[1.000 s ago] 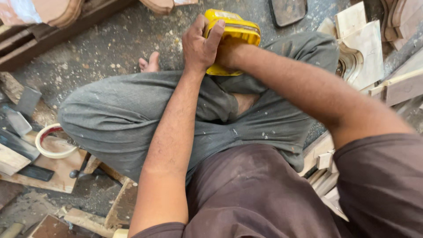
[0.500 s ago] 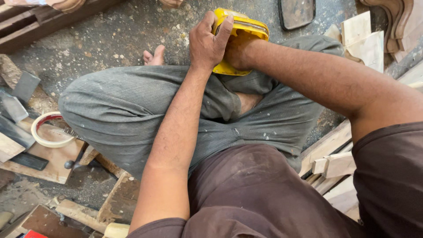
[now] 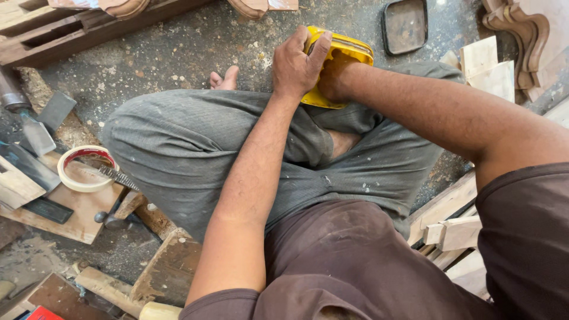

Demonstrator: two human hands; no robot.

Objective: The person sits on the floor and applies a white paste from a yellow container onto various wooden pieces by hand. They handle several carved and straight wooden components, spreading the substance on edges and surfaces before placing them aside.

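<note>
I see the yellow container (image 3: 344,62) resting on the crossed knee, left hand (image 3: 296,65) with fingers clamped over its near edge, right hand (image 3: 333,80) inside it (fingers hidden, grip unclear); tape roll (image 3: 83,169) lies untouched on the floor.

Glossy yellow plastic container (image 3: 341,62), matt grey cloth trousers (image 3: 195,142), rough wooden offcuts (image 3: 456,231), dusty concrete floor (image 3: 178,53)

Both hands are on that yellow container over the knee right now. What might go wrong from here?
The yellow container sits tilted on the knee; if the left hand slackens its hold, it may slide onto the dusty floor. The right hand is tucked inside it, hidden, so its hold cannot be checked.
</note>
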